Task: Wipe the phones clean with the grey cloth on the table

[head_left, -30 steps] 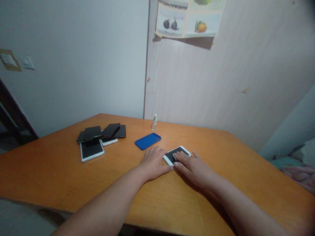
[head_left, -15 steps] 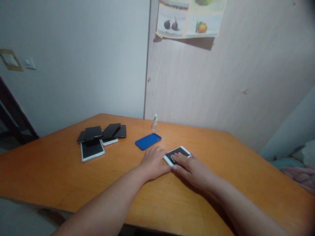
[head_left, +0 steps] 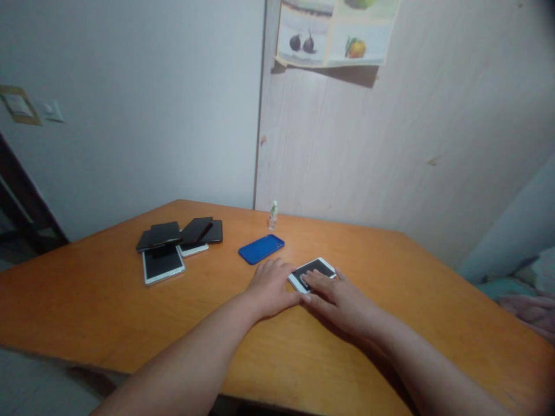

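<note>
A white smartphone (head_left: pixel 318 266) with a dark screen lies flat on the wooden table. My left hand (head_left: pixel 271 289) rests at its left side, thumb and fingers against the edge, gripping it. The fingertips of my right hand (head_left: pixel 338 294) press down on the screen. Under them shows the rim of a small pale pad (head_left: pixel 304 279); its exact kind is hidden. Just beyond my left hand lies a blue phone case (head_left: pixel 261 249), apart from the fingers.
Left on the table (head_left: pixel 87 300) lie a white tablet (head_left: pixel 163 264), a pale device (head_left: pixel 194 250) and several dark devices or cases (head_left: pixel 165 233), partly overlapping. A small clear bottle (head_left: pixel 273 216) stands near the back edge. Fruit pictures (head_left: pixel 333 40) hang on the panel behind.
</note>
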A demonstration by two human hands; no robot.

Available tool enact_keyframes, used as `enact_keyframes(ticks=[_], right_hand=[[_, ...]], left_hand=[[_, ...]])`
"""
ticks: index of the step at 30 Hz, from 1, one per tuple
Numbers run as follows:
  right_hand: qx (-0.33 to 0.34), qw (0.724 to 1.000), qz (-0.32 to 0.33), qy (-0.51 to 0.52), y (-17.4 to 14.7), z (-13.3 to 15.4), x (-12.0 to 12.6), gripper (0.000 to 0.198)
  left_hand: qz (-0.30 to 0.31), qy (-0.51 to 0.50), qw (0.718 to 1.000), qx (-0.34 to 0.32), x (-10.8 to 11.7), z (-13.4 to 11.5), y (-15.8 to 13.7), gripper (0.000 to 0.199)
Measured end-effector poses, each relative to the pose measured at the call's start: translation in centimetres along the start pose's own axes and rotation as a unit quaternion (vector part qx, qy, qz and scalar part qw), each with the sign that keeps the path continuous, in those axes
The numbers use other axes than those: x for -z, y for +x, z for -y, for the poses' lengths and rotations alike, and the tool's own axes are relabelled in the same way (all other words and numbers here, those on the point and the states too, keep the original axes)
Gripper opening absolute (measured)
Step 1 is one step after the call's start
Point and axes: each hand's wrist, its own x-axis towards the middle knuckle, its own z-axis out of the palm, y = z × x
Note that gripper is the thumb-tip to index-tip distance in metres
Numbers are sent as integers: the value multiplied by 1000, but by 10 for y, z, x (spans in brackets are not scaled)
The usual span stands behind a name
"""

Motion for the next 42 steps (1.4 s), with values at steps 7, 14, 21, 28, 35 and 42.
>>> enact_keyframes(ticks=[7, 14, 21, 28, 35, 42], right_hand=[[-48, 998, -11, -29, 1, -8, 1, 61], [7, 1000, 4, 0, -3, 2, 4, 57], [-72, 997, -12, -37, 0, -7, 3, 61], [30, 999, 16, 5, -3, 6, 5, 54], [-76, 996, -20, -42, -1, -11, -1, 63], [21, 1000, 13, -7, -3, 2, 1, 62]], left_hand=[[-4, 6, 1000, 3, 0, -1, 0, 54], [-3, 2, 1000, 2, 0, 0, 0, 54], [2, 2, 1000, 7, 2, -2, 0, 53], [8, 0, 1000, 9, 5, -4, -1, 50], [7, 2, 1000, 7, 4, -3, 0, 53], [1, 1, 1000, 5, 3, -3, 0, 51]])
